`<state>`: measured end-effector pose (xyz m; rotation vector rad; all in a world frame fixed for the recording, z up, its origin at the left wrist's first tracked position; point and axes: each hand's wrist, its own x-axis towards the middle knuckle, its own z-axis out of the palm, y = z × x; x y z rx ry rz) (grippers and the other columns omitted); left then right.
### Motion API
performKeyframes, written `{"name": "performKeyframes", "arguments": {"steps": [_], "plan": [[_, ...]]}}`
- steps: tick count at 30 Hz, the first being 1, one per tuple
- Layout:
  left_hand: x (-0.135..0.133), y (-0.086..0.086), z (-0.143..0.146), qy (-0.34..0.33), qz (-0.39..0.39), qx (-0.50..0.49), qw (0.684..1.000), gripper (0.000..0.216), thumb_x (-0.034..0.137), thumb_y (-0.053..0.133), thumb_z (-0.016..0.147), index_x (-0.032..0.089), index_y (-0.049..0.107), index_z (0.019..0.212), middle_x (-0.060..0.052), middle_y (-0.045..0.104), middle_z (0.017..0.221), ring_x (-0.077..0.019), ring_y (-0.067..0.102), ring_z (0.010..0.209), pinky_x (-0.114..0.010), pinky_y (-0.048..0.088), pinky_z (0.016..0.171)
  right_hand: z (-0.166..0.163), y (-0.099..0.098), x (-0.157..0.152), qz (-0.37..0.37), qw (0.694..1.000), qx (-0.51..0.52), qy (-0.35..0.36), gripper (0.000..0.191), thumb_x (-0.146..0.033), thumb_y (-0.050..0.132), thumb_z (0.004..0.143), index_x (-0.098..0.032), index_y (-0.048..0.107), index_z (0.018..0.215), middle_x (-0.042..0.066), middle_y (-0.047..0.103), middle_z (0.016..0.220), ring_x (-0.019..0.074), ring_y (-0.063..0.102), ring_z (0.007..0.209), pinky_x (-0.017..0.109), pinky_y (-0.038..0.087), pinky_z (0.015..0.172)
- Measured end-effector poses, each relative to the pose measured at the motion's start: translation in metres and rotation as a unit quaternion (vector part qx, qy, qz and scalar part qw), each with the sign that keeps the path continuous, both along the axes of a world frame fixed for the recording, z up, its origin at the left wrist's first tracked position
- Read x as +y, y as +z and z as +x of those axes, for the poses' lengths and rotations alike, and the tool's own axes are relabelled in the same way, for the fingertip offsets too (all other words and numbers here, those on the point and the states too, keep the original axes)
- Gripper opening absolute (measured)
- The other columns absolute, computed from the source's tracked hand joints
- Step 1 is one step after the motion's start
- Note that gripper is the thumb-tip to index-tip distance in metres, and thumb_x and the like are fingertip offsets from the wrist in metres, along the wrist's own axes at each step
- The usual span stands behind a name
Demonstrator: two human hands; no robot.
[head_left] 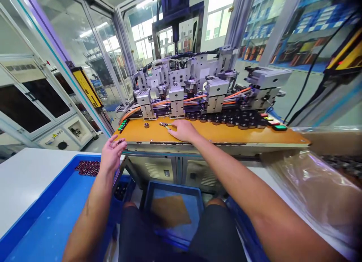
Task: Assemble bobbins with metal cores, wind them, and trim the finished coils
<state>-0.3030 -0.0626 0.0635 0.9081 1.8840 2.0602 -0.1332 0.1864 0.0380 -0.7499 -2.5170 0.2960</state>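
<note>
My right hand (185, 131) rests low over the orange work surface, its fingers around the handles of small pliers (164, 124). The metal jaws point left, and yellow-green shows on the handles. A small round dark part (146, 125) lies on the surface to the left of the jaws. Off the front left corner, my left hand (112, 153) is raised with bent fingers. Between its fingertips is a small dark piece (120, 141), too small to name. Below and left of that hand, many small dark-red parts (88, 167) sit in a blue tray (42, 213).
A machine with several grey clamp blocks (177, 101) and orange hoses spans the back of the orange work surface (226, 135). Many round black parts (240, 118) crowd its right side. A plastic-lined box (311, 186) stands right. Another blue tray (195, 196) is below, between my knees.
</note>
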Motion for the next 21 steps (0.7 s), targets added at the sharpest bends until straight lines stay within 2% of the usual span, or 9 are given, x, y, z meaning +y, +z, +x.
{"name": "performKeyframes", "arguments": {"steps": [3,6,7,9,10,13,15,17,21], "plan": [[-0.042,-0.017,0.050,-0.036,-0.006,0.006,0.999,0.064,0.019,0.086,0.059,0.017,0.057,0.116,-0.006,0.073,0.093,-0.0160,0.071,0.081,-0.029,0.058,0.078,0.008,0.007,-0.024,0.016,0.997,0.067,0.022,0.032,-0.028,0.064,0.089,-0.008,0.064,0.115,0.017,0.063,0.125,0.0274,0.059,0.119,0.047,0.047,0.105],[-0.069,-0.034,0.089,-0.102,-0.035,0.107,0.988,0.065,0.016,0.081,0.069,0.021,0.053,0.127,-0.007,0.072,0.102,-0.0162,0.071,0.084,-0.031,0.060,0.080,0.037,0.015,-0.081,0.030,0.989,0.122,0.079,0.042,-0.028,0.060,0.090,-0.010,0.059,0.128,0.016,0.058,0.135,0.0259,0.054,0.127,0.044,0.043,0.111],[-0.074,-0.039,0.097,-0.115,-0.030,0.148,0.982,0.066,0.014,0.079,0.072,0.024,0.051,0.131,-0.006,0.070,0.104,-0.0157,0.071,0.085,-0.030,0.060,0.080,0.050,0.018,-0.104,0.039,0.982,0.141,0.119,0.042,-0.030,0.059,0.091,-0.015,0.058,0.129,0.012,0.058,0.136,0.0238,0.054,0.128,0.042,0.045,0.110],[-0.082,-0.048,0.108,-0.129,-0.007,0.213,0.968,0.073,0.009,0.077,0.073,0.029,0.048,0.137,-0.003,0.066,0.107,-0.0145,0.070,0.089,-0.028,0.060,0.081,0.076,0.024,-0.146,0.084,0.939,0.190,0.274,0.038,-0.023,0.057,0.091,-0.019,0.059,0.129,0.010,0.059,0.135,0.0236,0.057,0.124,0.041,0.050,0.104],[-0.084,-0.051,0.111,-0.136,0.001,0.233,0.963,0.077,0.007,0.077,0.072,0.031,0.046,0.139,-0.003,0.065,0.107,-0.0140,0.069,0.090,-0.027,0.060,0.082,0.087,0.025,-0.163,0.107,0.926,0.170,0.319,0.038,-0.018,0.054,0.091,-0.020,0.059,0.129,0.011,0.058,0.136,0.0229,0.058,0.123,0.039,0.052,0.101],[-0.087,-0.055,0.118,-0.160,0.008,0.232,0.960,0.085,0.004,0.078,0.071,0.034,0.043,0.142,-0.002,0.065,0.107,-0.0137,0.069,0.092,-0.025,0.061,0.082,0.106,0.019,-0.190,0.142,0.922,0.090,0.348,0.031,-0.010,0.048,0.090,-0.015,0.065,0.116,0.014,0.067,0.120,0.0246,0.066,0.104,0.038,0.055,0.085],[-0.088,-0.055,0.123,-0.170,0.019,0.202,0.964,0.086,0.003,0.079,0.070,0.033,0.043,0.142,-0.001,0.067,0.105,-0.0140,0.070,0.092,-0.025,0.061,0.082,0.111,0.010,-0.193,0.114,0.932,0.040,0.341,0.024,-0.009,0.047,0.091,-0.014,0.069,0.099,0.010,0.071,0.090,0.0209,0.065,0.079,0.034,0.052,0.068],[-0.087,-0.054,0.126,-0.176,0.032,0.164,0.970,0.085,0.003,0.080,0.069,0.032,0.044,0.140,-0.001,0.069,0.104,-0.0140,0.071,0.090,-0.024,0.062,0.081,0.115,0.001,-0.193,0.057,0.936,0.022,0.345,0.023,-0.012,0.047,0.094,-0.017,0.069,0.087,0.004,0.064,0.068,0.0154,0.056,0.060,0.029,0.044,0.057],[-0.086,-0.057,0.128,-0.185,0.049,0.086,0.978,0.080,0.007,0.082,0.069,0.028,0.044,0.137,-0.003,0.072,0.101,-0.0139,0.074,0.083,-0.024,0.062,0.078,0.124,-0.009,-0.202,-0.084,0.920,0.055,0.379,0.019,-0.016,0.050,0.097,-0.019,0.067,0.090,-0.001,0.058,0.060,0.0106,0.048,0.053,0.025,0.038,0.054]]}}
